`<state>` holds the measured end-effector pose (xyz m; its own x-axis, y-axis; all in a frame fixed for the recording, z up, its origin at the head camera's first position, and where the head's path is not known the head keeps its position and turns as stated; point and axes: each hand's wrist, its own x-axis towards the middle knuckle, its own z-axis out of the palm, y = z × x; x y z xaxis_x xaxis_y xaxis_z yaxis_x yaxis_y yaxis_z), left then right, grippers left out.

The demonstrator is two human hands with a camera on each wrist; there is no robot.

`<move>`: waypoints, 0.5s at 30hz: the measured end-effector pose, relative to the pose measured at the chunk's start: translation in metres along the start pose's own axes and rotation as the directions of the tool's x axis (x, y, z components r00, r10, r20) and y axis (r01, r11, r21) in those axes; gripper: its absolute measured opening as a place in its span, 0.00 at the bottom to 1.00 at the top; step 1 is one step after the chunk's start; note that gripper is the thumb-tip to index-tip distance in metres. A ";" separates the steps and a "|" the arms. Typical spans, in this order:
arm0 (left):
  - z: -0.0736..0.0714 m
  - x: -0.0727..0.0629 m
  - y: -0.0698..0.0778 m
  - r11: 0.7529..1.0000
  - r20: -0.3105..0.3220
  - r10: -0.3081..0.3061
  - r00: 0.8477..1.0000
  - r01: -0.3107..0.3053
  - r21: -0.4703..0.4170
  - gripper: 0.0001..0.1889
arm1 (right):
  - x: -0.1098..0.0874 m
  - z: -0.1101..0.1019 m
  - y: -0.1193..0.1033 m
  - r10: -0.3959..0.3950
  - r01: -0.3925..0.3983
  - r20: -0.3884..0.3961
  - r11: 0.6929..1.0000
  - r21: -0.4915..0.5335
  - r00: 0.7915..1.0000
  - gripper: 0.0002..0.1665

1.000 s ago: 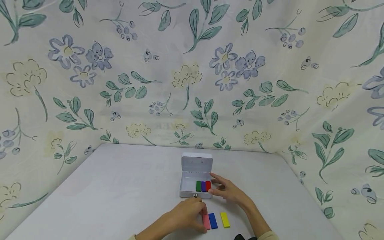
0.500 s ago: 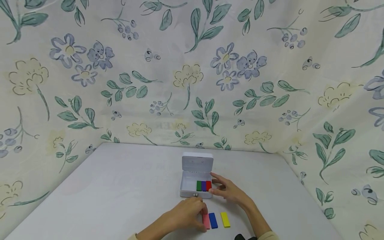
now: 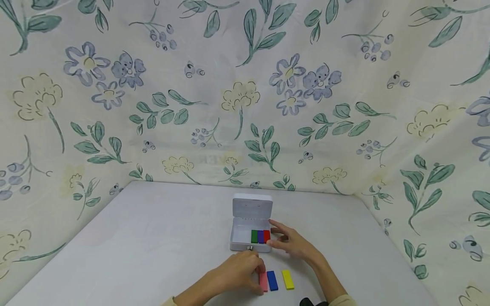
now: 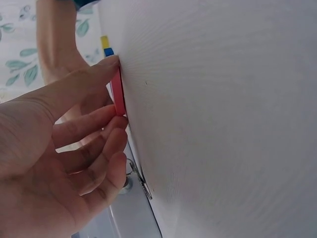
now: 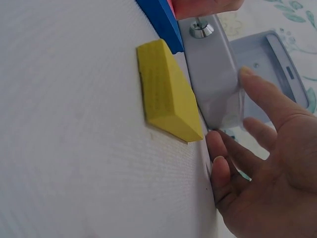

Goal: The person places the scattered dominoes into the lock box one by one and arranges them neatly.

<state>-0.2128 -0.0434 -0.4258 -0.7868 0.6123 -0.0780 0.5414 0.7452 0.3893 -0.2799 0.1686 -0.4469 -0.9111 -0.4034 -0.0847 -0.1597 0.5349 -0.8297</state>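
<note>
- Behind everything hangs a pale cloth printed with blue flowers and green leaves (image 3: pixel 291 144); your work is all down on the broad white tabletop (image 3: pixel 153 238).
- Your white rectangular hinged box (image 3: pixel 239 247) stands with its lid (image 3: pixel 252 208) raised, so nothing blocks entry from your side. The bare left part of its floor offers room beside the filled part.
- Your right hand (image 3: pixel 292 243) is at the box's right side, fingers apart, thumb tip against the wall; whether the other fingertips press, I cannot tell. Light contact should be enough to steady the box without tipping it.
- Your left hand (image 3: pixel 240 270) has thumb and forefinger clamped on the ends of the pink rectangular block (image 3: pixel 263 282), in front of the box. It lies at the tabletop; whether it is lifted, I cannot tell. A level pinch should stop it twisting.
- The blue rectangular block (image 3: pixel 272 281) lies just beside the pink one, so lift straight up rather than sideways. The yellow rectangular block (image 3: pixel 288 280) lies farther right.
- Inside, green (image 3: pixel 254 236), purple (image 3: pixel 260 236) and red rectangular blocks (image 3: pixel 266 236) sit side by side at the right; avoid nudging them.
- Clear the small silver lock (image 5: pixel 201 29) on the box's front with your knuckles.
</note>
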 end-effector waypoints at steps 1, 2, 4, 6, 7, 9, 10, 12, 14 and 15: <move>0.000 0.000 -0.001 1.000 -0.001 0.007 1.000 -0.007 0.001 0.17 | 0.000 0.000 0.000 -0.001 0.001 0.001 1.000 0.002 1.000 0.46; 0.000 0.000 -0.001 1.000 -0.002 0.016 1.000 -0.016 0.005 0.17 | 0.000 0.000 0.000 -0.001 0.001 0.002 1.000 0.005 1.000 0.46; 0.000 0.001 -0.002 0.999 -0.005 0.037 0.999 -0.037 0.012 0.17 | 0.000 -0.001 0.000 -0.003 0.002 0.004 1.000 0.007 1.000 0.46; -0.001 0.001 -0.003 0.998 -0.009 0.056 0.998 -0.056 0.016 0.17 | 0.001 -0.001 0.000 -0.003 0.003 0.004 1.000 0.014 1.000 0.46; -0.001 0.001 -0.004 0.998 -0.012 0.064 0.998 -0.064 0.018 0.17 | 0.001 -0.001 0.000 -0.002 0.002 0.005 1.000 0.017 1.000 0.46; -0.002 0.001 -0.005 0.997 -0.017 0.076 0.997 -0.075 0.009 0.17 | 0.001 -0.001 -0.001 0.000 0.000 0.003 1.000 0.022 1.000 0.47; -0.003 0.001 -0.006 0.997 -0.021 0.080 0.997 -0.080 0.004 0.17 | 0.001 -0.001 -0.001 0.000 0.000 0.002 1.000 0.025 1.000 0.47; -0.004 0.001 -0.007 0.996 -0.024 0.084 0.996 -0.084 -0.008 0.17 | 0.001 0.000 -0.001 -0.001 0.001 0.004 1.000 0.026 1.000 0.47; -0.005 0.002 -0.009 0.996 -0.030 0.082 0.996 -0.083 -0.020 0.18 | 0.001 0.000 0.000 -0.004 0.004 0.006 1.000 0.028 1.000 0.47; -0.005 0.002 -0.010 0.997 -0.032 0.077 0.997 -0.077 -0.024 0.18 | 0.001 -0.001 0.000 -0.006 0.006 0.007 1.000 0.027 1.000 0.46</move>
<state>-0.2215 -0.0508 -0.4251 -0.7522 0.6587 -0.0180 0.5935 0.6892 0.4157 -0.2810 0.1684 -0.4465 -0.9075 -0.4118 -0.0831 -0.1549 0.5119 -0.8450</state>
